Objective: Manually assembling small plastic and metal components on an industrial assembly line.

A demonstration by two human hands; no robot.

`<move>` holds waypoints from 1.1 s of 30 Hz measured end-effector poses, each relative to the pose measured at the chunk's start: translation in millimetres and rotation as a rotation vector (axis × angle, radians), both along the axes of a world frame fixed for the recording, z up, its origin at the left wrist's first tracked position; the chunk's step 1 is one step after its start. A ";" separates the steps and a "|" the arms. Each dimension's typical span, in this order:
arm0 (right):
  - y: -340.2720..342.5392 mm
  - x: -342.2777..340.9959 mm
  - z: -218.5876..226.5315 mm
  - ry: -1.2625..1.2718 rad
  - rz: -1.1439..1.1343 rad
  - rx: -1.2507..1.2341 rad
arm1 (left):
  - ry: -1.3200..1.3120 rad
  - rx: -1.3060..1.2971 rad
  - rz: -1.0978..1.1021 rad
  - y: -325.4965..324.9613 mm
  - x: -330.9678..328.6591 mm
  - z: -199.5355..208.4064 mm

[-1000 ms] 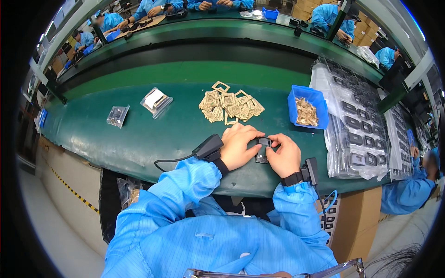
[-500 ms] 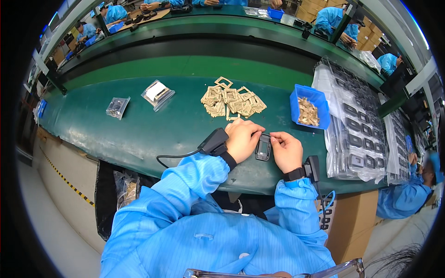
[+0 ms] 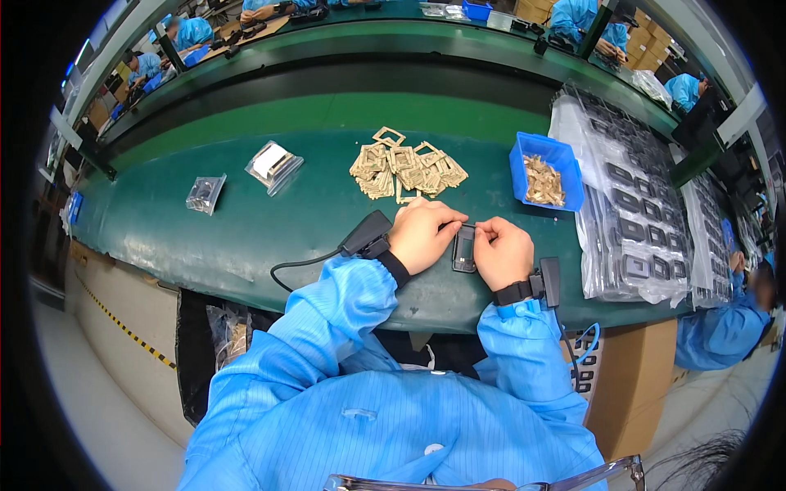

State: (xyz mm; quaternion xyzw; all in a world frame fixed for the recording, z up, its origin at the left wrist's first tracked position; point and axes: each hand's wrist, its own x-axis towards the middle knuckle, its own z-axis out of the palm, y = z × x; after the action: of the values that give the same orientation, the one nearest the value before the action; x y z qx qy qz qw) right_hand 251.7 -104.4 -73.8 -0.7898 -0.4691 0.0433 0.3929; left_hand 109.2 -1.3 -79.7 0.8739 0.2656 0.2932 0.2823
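A small black rectangular plastic housing (image 3: 463,255) with a window-like middle lies on the green bench between my hands. My left hand (image 3: 423,236) comes in from its left, thumb and index finger closed on its upper left corner. My right hand (image 3: 504,254) is at its right side, with thumb and fingertips pinched on the upper right edge. My fingers cover the housing's top edge, so any small part between them is hidden. Just beyond my left hand is a pile of tan rectangular frames (image 3: 405,170).
A blue bin (image 3: 583,182) of small tan pieces stands to the right. Further right, trays of black housings (image 3: 634,221) lie on plastic sheeting. Two clear bags of parts (image 3: 274,168) (image 3: 205,194) rest on the left. Co-workers in blue sit beyond and at the right.
The whole view has shifted slightly. My right hand has turned a little inward and covers more of the housing's upper right edge; the left hand keeps its pinch at the upper left corner.
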 end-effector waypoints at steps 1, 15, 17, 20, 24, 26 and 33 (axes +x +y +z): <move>0.5 0.9 1.9 0.028 0.007 -0.004 | 0.001 0.000 -0.003 -1.6 -0.8 2.3; -1.3 8.0 -8.9 0.200 0.094 0.010 | 0.016 -0.158 0.025 2.0 1.9 3.3; -3.6 9.2 -2.6 0.211 0.081 0.017 | 0.013 -0.156 0.009 0.2 3.1 7.5; -4.6 15.6 -6.9 0.271 0.136 -0.025 | -0.034 -0.138 0.017 -2.8 -0.6 7.0; -22.4 17.7 13.9 0.134 0.420 -0.095 | -0.022 -0.019 0.085 -8.2 -5.0 10.1; -28.7 12.2 16.9 0.084 0.415 -0.092 | 0.054 0.067 0.134 -12.4 -5.6 10.9; -26.1 7.1 19.2 0.026 0.363 -0.111 | 0.087 0.233 0.136 -27.4 -5.3 15.8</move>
State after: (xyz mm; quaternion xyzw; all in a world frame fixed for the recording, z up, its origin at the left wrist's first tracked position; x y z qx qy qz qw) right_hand 258.8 -130.5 -54.6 -0.7119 -0.5957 0.1498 0.3405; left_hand 103.9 -28.7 -63.9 0.8927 0.3003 0.3023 0.1464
